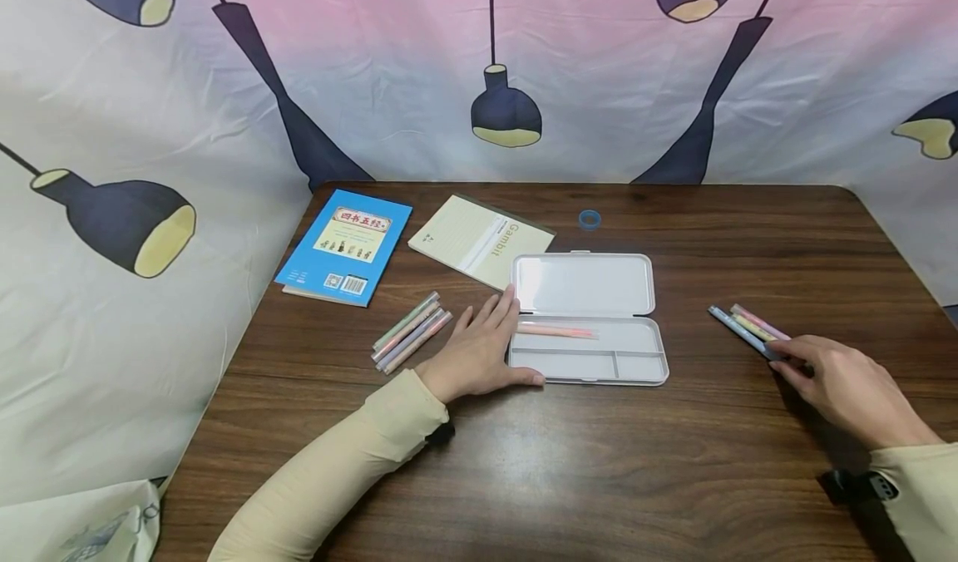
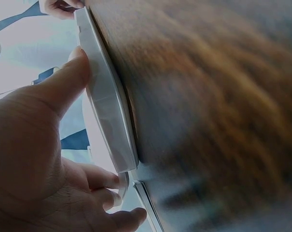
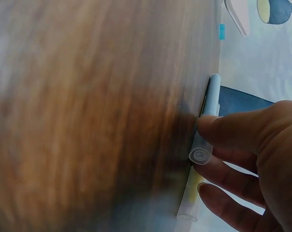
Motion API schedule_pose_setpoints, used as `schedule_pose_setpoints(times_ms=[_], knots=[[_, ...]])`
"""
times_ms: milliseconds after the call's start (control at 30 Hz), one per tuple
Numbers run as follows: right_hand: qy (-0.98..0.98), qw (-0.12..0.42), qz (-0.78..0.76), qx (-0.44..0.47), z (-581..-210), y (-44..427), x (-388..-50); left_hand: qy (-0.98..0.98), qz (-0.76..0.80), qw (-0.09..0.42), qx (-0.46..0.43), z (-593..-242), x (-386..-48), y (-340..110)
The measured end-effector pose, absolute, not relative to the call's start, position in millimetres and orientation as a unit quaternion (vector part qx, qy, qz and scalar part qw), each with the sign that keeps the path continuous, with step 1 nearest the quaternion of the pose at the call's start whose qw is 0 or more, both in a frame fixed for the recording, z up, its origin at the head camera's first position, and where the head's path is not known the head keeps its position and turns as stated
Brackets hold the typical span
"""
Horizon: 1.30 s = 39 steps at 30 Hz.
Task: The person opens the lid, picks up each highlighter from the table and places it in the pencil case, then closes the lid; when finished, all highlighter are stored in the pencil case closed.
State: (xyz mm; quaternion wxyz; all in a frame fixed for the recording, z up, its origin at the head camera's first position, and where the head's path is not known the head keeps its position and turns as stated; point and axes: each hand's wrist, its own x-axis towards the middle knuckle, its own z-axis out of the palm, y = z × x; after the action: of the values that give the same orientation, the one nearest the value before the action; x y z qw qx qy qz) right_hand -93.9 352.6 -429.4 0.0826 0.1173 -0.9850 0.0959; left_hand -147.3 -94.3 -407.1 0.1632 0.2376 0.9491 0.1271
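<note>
A white pencil case [image 1: 639, 366] lies with its lid [image 1: 584, 283] raised back, a pink pen [image 1: 557, 330] in its long rear compartment. My left hand [image 1: 479, 354] rests on the case's left end, fingers spread and thumb along the front edge; the left wrist view shows the thumb against the case wall [image 2: 107, 106]. At the right, my right hand [image 1: 849, 383] pinches a blue pen [image 1: 737, 327] between thumb and fingers. Beside it on the table lie a yellow pen [image 1: 748, 327] and a pink-purple pen [image 1: 759, 321]. In the right wrist view the blue pen [image 3: 212, 94] is at the thumb tip.
Several pens [image 1: 412, 333] lie side by side left of my left hand. Behind them are a blue book [image 1: 344, 248] and a cream notebook [image 1: 479, 242], its corner near the lid. A blue tape ring [image 1: 589, 219] lies behind the case. A patterned cloth hangs behind the table.
</note>
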Motion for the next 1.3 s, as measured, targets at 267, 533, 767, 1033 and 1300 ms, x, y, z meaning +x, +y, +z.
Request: schedule_pose_setpoints(times_ms=[267, 533, 767, 1033, 1300], knots=[[-0.985, 0.078, 0.096, 0.119, -428.8, 352.4, -93.4, 0.949, 0.127, 0.165, 0.236, -406.1, -147.2, -94.0], [-0.982, 0.089, 0.095, 0.137, -426.2, 351.6, -92.7, 0.949, 0.125, 0.17, 0.236, -406.3, -147.3, -93.4], [-0.972, 0.123, 0.101, 0.172, -410.6, 344.8, -94.8, 0.949, 0.126, 0.169, 0.234, -405.5, -147.4, -93.6], [-0.943, 0.179, 0.117, 0.255, -391.4, 307.3, -110.7, 0.949, 0.126, 0.171, 0.235, -405.1, -147.8, -94.9], [-0.891, 0.204, 0.147, 0.379, -387.5, 255.6, -127.6, 0.949, 0.122, 0.17, 0.234, -405.5, -147.4, -94.1]])
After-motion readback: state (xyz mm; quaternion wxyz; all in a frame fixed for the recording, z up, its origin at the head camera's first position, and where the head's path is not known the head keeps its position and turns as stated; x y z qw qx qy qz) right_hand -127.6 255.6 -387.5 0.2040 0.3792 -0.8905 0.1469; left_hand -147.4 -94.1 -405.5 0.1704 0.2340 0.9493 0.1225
